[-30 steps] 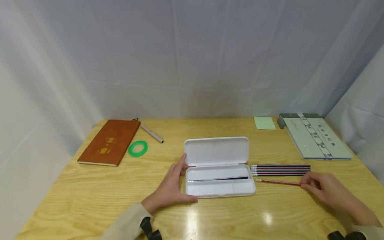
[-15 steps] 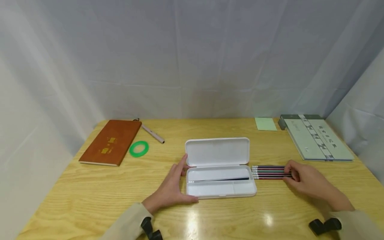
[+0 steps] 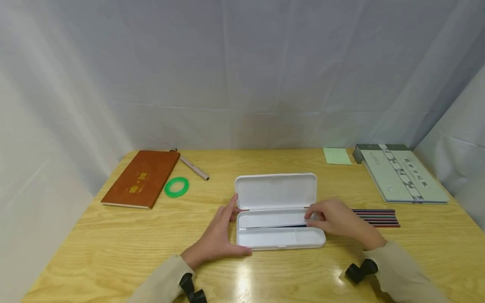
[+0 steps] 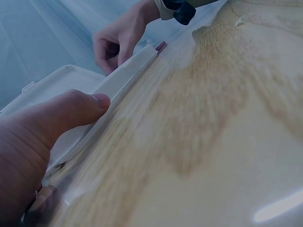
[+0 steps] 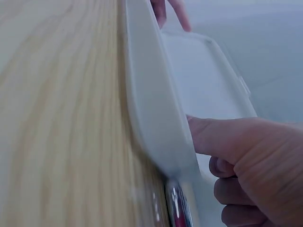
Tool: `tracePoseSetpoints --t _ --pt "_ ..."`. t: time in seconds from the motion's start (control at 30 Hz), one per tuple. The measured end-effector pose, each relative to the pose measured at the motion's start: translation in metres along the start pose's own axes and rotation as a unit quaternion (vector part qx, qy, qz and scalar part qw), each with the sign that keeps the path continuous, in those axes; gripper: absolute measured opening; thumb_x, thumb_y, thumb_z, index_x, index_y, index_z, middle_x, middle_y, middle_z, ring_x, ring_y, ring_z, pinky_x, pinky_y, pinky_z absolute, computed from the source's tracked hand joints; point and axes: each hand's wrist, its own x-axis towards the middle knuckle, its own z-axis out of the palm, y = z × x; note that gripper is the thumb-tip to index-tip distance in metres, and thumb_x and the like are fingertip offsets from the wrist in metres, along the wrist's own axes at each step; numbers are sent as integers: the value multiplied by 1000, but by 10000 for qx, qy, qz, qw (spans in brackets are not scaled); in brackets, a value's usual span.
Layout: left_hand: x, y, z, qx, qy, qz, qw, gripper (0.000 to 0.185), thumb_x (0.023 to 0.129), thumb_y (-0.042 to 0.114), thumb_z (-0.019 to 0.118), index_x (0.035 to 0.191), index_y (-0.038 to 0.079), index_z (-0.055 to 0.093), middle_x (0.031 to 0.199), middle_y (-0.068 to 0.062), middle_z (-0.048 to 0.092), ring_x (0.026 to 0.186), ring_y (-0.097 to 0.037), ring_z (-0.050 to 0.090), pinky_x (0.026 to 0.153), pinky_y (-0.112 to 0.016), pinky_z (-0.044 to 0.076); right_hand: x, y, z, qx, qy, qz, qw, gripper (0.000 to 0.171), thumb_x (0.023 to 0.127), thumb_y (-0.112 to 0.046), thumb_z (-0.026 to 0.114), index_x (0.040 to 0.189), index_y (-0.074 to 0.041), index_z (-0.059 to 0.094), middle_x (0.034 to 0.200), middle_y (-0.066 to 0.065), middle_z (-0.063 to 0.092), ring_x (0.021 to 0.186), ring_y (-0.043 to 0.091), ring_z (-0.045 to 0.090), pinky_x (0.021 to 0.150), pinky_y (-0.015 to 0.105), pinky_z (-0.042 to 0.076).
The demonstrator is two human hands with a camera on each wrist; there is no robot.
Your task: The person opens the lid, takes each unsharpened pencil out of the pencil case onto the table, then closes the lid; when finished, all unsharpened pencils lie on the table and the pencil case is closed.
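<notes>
Since a moment ago my right hand (image 3: pixel 333 219) has left the pencils (image 3: pixel 377 217), fingers curled at the pencil case (image 3: pixel 279 235) tray's right end; whether they hold a pencil I cannot tell. Left hand (image 3: pixel 219 235) braces it, fingers relaxed, on the counter (image 3: pixel 113 252). Loading step, I judge; next comes lowering into the tray.

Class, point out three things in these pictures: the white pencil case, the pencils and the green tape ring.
pencil case (image 3: pixel 275 191), head view, on the inside of the open lid.
pencils (image 3: pixel 379 217), head view, on the middle of the bare shafts right of the hand.
tape ring (image 3: pixel 169 191), head view, on its green band.
</notes>
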Motion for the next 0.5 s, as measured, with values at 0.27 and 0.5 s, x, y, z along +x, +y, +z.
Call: tracePoseSetpoints --t 0.27,0.5 --pt "1 2 0 -9 1 -7 10000 136 54 40 92 156 20 4 133 2 50 108 -13 47 97 -36 45 24 -14 11 -119 -356 -165 9992 5 85 -17 72 89 -15 75 57 -14 51 51 -4 36 49 16 34" --pt "0 3 0 3 20 -39 10000 137 53 40 93 156 19 5 132 1 50 108 -13 48 97 -36 45 34 -24 22 -496 -257 -238 9982 6 86 -19 72 88 -14 74 65 -11 61 55 -3 43 53 16 38"
